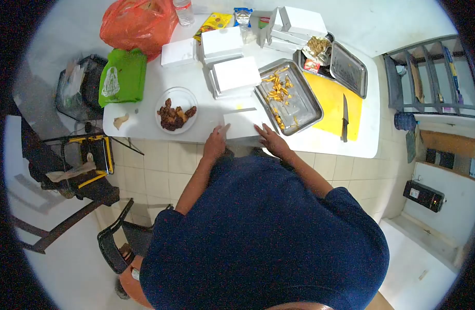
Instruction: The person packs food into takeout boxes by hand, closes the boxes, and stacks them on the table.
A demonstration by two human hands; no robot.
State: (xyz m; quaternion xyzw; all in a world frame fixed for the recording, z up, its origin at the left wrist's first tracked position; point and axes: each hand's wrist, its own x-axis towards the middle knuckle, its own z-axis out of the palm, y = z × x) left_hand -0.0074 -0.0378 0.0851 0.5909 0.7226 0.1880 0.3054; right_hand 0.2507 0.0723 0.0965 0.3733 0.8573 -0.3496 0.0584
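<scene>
A white cardboard box (241, 123) sits at the front edge of the table between my hands. My left hand (216, 142) grips its left side, fingers bent against the edge. On the opposite side my right hand (273, 140) holds the right edge, its fingertips on the cardboard. Left of the box, a clear round plate (188, 95) carries dark glazed meat pieces (174, 116). To the right is a metal tray (305, 107) with some fries (280, 90) scattered in it. Behind, more white boxes (236, 73) are stacked.
A knife (345, 116) lies on a yellow cutting board (325, 101) at right. Further back are a second metal tray (349, 70), white boxes (302, 21), a red plastic bag (139, 26), a green bag (123, 77) and a bottle (184, 13). A black chair (113, 248) stands behind left.
</scene>
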